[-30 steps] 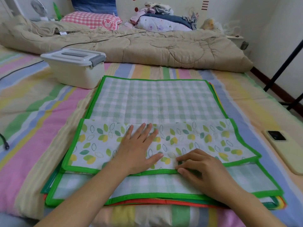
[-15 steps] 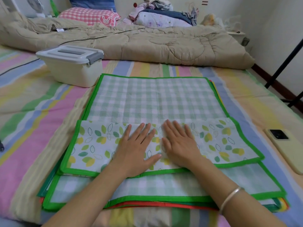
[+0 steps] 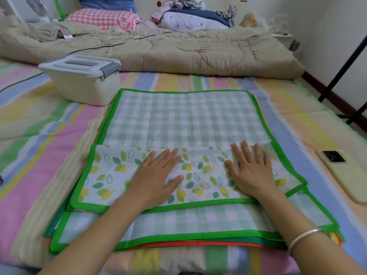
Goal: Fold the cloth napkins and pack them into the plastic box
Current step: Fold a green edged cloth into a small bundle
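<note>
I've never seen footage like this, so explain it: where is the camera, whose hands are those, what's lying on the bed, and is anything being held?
No machine here: these are a person's two bare hands, filmed by a camera worn on their head, looking forward and down. On a striped bed sheet lies a stack of cloth napkins. The top napkin, green-edged gingham, has a part folded over that shows a leaf print. The left hand and right hand press flat on that fold with straight fingers; neither holds anything. The plastic box, lid on, stands beyond the stack to the left. A phone lies to the right.
</note>
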Demonstrator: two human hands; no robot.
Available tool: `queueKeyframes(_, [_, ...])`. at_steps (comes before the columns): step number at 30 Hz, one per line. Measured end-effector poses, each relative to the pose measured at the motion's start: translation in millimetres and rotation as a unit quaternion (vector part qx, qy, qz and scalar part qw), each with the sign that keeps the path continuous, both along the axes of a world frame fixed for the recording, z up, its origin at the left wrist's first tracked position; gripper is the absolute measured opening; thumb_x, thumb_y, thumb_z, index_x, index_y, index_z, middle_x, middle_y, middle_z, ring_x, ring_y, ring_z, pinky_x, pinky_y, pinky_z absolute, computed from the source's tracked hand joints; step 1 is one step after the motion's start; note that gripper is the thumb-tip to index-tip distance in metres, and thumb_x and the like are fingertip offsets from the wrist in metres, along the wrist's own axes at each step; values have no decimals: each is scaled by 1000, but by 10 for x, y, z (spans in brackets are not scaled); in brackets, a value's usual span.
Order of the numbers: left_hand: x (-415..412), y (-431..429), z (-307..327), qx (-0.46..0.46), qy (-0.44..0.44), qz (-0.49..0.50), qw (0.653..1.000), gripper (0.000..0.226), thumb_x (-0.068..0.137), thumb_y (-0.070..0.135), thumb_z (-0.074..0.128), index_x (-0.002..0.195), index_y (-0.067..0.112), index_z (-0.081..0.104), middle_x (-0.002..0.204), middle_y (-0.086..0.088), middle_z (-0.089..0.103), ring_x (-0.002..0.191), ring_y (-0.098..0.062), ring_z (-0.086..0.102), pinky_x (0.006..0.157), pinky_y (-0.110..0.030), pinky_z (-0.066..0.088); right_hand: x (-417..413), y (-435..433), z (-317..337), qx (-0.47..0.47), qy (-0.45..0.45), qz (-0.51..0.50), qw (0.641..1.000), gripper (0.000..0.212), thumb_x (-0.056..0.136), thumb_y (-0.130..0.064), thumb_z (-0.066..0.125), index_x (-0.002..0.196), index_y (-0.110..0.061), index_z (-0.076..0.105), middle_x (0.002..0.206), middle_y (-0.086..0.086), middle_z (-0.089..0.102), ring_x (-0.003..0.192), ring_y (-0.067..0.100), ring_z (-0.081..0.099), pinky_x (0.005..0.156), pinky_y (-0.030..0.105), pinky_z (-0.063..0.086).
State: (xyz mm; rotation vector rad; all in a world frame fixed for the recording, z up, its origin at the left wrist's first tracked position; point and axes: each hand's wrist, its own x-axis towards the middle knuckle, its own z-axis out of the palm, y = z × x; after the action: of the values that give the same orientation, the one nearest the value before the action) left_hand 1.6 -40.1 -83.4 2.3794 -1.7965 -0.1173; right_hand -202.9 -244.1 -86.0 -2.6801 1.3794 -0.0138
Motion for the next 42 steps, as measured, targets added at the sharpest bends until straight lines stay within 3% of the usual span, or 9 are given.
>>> queueKeyframes(6, [402, 509, 30, 21, -62, 96, 993, 88, 80, 73, -24, 157, 37, -1, 164, 15, -9, 150, -4, -13, 123, -44, -9, 0, 0, 11, -3, 9, -7, 1000, 65, 92, -66, 11, 152, -44, -3, 162, -12, -11, 147, 28, -22, 117, 49, -16])
queueKeyframes(9, [467, 603, 36, 55, -83, 134, 986, 86, 75, 77, -29, 153, 44, -13, 163, 13, -18, 150, -14, -23, 120, -51, -17, -4, 9, 17, 5, 9, -7, 1000, 65, 93, -66, 11, 152, -44, -4, 162, -12, -11, 147, 28, -21, 118, 49, -15])
queueKeyframes(12, [465, 569, 32, 82, -87, 175, 977, 77, 76, 80, -18, 148, 53, -21, 160, 9, -28, 148, -25, -29, 113, -61, -22, -15, -8, 34, 18, 11, -4, 1000, 66, 93, -67, 13, 152, -44, -5, 162, -13, -12, 148, 27, -19, 119, 48, -12])
queueKeyframes(16, [535, 559, 50, 105, -75, 175, 976, 85, 67, 85, -18, 147, 56, -21, 163, 10, -24, 152, -24, -20, 118, -61, -11, -152, -99, 112, 48, 30, 40, 998, 79, 84, -77, 10, 153, -42, -5, 160, -15, -15, 149, 20, -16, 121, 41, -8])
queueKeyframes(21, [603, 529, 152, 77, -71, 172, 980, 113, 55, 93, -25, 156, 46, -5, 166, 11, -9, 154, -19, -6, 122, -54, -2, -241, -134, 177, 45, 29, 66, 996, 85, 76, -76, 1, 153, -41, -4, 161, -15, -14, 149, 16, -14, 121, 38, -6])
queueKeyframes(27, [611, 541, 66, 76, -59, 167, 981, 95, 70, 87, -13, 154, 44, -17, 164, 8, -23, 151, -16, -22, 120, -51, -17, -217, -108, 167, -1, 53, 35, 998, 84, 74, -77, -6, 152, -46, -7, 160, -17, -13, 148, 23, -20, 119, 44, -15])
queueKeyframes(38, [584, 543, 79, 105, -60, 180, 976, 95, 68, 90, -10, 151, 47, -22, 162, 7, -27, 148, -32, -27, 114, -62, -21, -300, -181, 213, 23, 63, 33, 997, 97, 68, -92, 5, 152, -45, -9, 161, -13, -14, 149, 20, -14, 122, 41, -3])
queueKeyframes(40, [539, 513, 173, 117, -82, 181, 973, 94, 74, 88, -1, 155, 42, -17, 164, 4, -22, 150, -32, -23, 113, -64, -22, -297, -169, 168, 24, 52, 34, 998, 103, 63, -96, -1, 152, -45, -10, 161, -12, -16, 149, 21, -17, 121, 41, -6])
queueKeyframes(42, [386, 423, 326, 105, -102, 158, 977, 84, 91, 69, 26, 159, 33, -5, 166, 4, -16, 152, -26, -20, 116, -61, -17, -292, -166, 133, 19, 46, 34, 998, 107, 57, -95, -4, 152, -44, -9, 161, -12, -16, 148, 21, -19, 121, 41, -9])
